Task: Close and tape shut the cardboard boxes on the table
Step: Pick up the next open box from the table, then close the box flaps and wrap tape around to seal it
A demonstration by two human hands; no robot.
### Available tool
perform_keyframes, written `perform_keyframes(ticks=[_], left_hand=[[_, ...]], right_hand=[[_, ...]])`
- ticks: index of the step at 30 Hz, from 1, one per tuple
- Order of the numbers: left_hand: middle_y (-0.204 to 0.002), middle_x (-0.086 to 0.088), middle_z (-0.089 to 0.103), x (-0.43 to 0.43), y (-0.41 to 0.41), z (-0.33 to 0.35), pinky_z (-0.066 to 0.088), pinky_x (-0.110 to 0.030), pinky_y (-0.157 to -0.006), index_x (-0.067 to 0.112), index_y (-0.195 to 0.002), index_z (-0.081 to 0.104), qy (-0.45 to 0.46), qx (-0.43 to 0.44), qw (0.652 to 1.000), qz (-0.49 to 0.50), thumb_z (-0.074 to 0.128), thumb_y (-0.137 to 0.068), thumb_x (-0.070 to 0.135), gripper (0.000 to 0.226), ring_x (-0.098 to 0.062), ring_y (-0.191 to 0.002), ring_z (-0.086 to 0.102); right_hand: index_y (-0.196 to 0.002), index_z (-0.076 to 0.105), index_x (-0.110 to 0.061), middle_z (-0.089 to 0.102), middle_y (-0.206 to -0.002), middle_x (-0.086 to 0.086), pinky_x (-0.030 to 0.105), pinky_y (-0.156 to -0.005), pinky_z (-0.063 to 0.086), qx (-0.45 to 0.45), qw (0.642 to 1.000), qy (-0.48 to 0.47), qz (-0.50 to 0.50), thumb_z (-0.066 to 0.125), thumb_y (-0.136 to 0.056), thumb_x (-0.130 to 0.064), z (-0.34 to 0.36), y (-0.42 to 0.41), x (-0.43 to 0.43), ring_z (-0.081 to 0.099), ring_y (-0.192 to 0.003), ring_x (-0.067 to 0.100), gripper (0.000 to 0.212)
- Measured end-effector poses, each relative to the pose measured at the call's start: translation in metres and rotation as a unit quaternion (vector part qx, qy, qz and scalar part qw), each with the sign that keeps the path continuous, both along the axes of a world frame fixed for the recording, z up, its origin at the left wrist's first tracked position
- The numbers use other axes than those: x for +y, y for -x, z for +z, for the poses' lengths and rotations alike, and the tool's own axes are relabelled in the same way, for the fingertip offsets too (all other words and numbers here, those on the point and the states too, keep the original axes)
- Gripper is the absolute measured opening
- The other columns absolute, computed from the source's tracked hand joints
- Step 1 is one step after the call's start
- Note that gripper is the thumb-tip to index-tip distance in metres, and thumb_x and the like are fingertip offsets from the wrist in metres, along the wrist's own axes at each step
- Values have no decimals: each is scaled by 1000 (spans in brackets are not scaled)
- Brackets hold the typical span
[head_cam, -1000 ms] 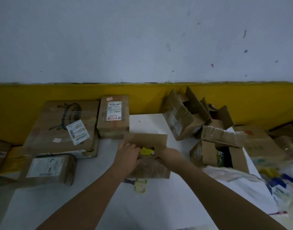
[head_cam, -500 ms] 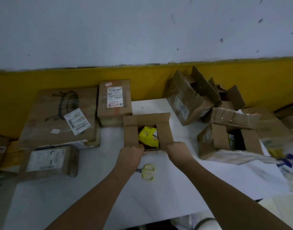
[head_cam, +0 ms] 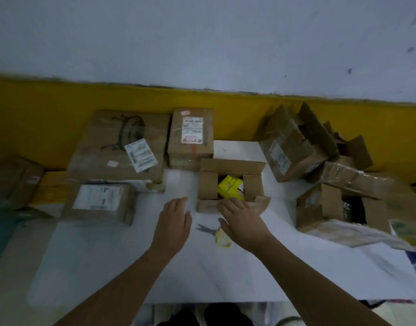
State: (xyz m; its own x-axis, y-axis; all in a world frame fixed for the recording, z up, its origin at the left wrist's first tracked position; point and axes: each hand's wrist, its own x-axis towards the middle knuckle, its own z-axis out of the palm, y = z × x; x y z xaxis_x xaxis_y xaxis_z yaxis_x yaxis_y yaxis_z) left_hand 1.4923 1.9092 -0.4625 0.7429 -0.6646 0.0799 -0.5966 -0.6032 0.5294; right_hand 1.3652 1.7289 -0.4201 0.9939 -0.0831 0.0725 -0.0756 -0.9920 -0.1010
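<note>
Left hand [head_cam: 175,222] has come off the box [head_cam: 232,167] — right hand [head_cam: 242,222] touches it.

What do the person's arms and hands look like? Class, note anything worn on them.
The left forearm and right forearm are bare, with no sleeve in view. The left hand and right hand are ungloved. No watch, bracelet or ring shows, though blur could hide a thin ring.

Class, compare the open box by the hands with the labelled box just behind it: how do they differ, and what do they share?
The open box has its flaps spread, showing a yellow packet; the labelled box is closed. The labelled box bears a white label on top; the open box shows none. Both are brown cardboard.
</note>
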Motion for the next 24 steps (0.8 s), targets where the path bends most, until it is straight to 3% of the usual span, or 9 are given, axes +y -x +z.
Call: perform_keyframes(ticks=[4,8,10,12,14,16,19,21,24], left_hand=[[-124,-12,54,84,0,-21,50,-42,-93,6,-129,52,-54,86,987,124,55,-95,17,36,-29,-114,53],[-102,-5,53,149,29,-31,49,-37,-77,11,-104,52,-36,170,935,310,59,-94,23,17,-26,-93,57],[-103,-9,58,170,52,-43,51,-38,-78,7,-102,52,-22,224,879,420,62,-92,28,25,-31,-93,60],[-119,-20,59,181,71,-58,52,-43,-88,0,-118,51,-11,315,792,523,64,-91,36,47,-34,-105,60],[-140,-25,48,184,84,-70,47,-43,-100,-7,-140,34,-8,416,701,579,68,-87,45,82,-35,-122,53],[-153,-23,33,179,94,-75,39,-39,-107,-7,-151,12,26,492,659,568,72,-83,49,107,-34,-135,42],[-152,-16,36,172,102,-84,37,-33,-106,0,-152,16,86,546,657,514,76,-82,40,101,-29,-134,43],[-145,-13,48,170,107,-87,40,-32,-104,4,-146,35,80,525,700,478,77,-83,36,83,-27,-126,51],[-132,-13,58,170,109,-84,44,-32,-100,0,-126,57,-5,492,749,444,69,-90,31,49,-28,-117,57]], right_hand=[[-115,65,-12,64,-111,6,39,-79,53,39,994,-94,33,58,-91,-21,-19,-33,70,61,-98,28,27],[-134,55,-16,58,-128,4,36,-96,44,152,968,-196,33,44,-101,-29,-46,-43,147,53,-115,24,37],[-139,50,-18,54,-133,4,33,-100,39,212,951,-225,14,42,-102,-32,-65,-34,175,50,-119,23,40],[-141,48,-16,53,-136,6,31,-102,38,260,936,-239,2,43,-103,-31,-82,-25,194,49,-123,23,42],[-143,47,-15,51,-138,7,29,-103,37,308,917,-254,-8,43,-103,-31,-94,-17,206,48,-126,23,43],[-143,45,-16,50,-139,7,28,-102,38,341,904,-258,-15,42,-103,-32,-101,-12,211,47,-127,22,43],[-144,44,-16,50,-139,7,26,-101,37,371,890,-264,-22,41,-104,-31,-100,-9,214,47,-126,21,43],[-143,45,-14,52,-138,8,25,-101,36,391,876,-281,-33,42,-104,-29,-98,-5,213,48,-126,21,42],[-139,50,-11,58,-132,11,26,-102,40,418,850,-313,-68,47,-102,-27,-95,0,208,53,-124,25,40]])
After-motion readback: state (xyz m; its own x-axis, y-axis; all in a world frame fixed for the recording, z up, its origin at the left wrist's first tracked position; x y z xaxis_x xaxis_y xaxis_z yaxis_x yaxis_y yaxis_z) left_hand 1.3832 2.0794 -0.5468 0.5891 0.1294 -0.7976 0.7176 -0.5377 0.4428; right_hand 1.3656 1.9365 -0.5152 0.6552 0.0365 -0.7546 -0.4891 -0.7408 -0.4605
